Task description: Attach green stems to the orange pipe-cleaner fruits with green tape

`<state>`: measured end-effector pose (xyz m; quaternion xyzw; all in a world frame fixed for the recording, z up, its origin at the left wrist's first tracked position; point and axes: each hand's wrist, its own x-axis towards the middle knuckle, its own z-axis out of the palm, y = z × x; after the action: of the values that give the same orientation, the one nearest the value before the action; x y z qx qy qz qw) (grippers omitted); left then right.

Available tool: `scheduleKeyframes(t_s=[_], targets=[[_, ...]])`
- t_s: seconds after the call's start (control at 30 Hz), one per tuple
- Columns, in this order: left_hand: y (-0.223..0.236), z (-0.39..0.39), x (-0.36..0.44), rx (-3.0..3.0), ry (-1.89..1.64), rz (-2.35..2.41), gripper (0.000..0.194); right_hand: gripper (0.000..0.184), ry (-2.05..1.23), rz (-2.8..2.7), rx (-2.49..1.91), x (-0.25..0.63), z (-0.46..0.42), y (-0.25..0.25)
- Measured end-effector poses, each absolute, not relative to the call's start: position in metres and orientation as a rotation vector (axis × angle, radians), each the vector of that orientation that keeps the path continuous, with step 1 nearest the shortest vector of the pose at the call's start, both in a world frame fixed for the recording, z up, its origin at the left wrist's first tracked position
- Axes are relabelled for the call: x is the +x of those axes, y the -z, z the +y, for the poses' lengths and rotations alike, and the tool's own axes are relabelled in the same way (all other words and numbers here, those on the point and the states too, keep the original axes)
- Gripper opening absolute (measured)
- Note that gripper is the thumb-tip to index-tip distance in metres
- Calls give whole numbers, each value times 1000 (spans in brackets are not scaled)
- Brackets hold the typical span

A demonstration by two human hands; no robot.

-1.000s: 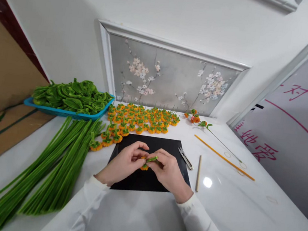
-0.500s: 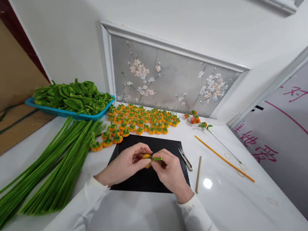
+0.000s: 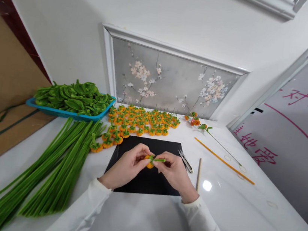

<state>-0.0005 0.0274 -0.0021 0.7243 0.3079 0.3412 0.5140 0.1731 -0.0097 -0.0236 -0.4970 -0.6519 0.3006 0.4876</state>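
Right hand (image 3: pixel 174 167) and left hand (image 3: pixel 129 163) have parted slightly, baring more of one flower (image 3: pixel 150 164) above one mat (image 3: pixel 141 185). Left fingers pinch its head, right fingers its stem (image 3: pixel 161 160). Keeping the head steady and gripping lightly near the base should spare the fuzz. Right of the mat: one snips (image 3: pixel 185 161), one stick (image 3: pixel 199 174), one orange strip (image 3: pixel 224 160). Left: green strips (image 3: pixel 52 178), too overlapped to count. Beyond, leftward: one tray (image 3: pixel 63 113); directly beyond, dozens of blooms (image 3: pixel 139 132).

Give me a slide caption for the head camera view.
Left hand holds an orange flower, right hand pinches a green strip, above a black mat; similar flowers behind.
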Motion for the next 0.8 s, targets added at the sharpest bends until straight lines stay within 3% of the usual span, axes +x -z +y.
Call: scheduleKeyframes(t_s=[0.27,0.43,0.6,0.8], targets=[[-7,25,-4,1684,-746,743,14,11,-493,-1699,-1096,166,-15,18],[-3,23,-2,1885,-823,745,37,12,-636,-1520,-1149,162,-14,23],[-3,20,-1,2041,-877,782,15,14,-714,-1495,-1126,162,-14,21],[-7,15,-1,2167,-953,835,12,9,-407,-1647,-1081,162,-17,22]])
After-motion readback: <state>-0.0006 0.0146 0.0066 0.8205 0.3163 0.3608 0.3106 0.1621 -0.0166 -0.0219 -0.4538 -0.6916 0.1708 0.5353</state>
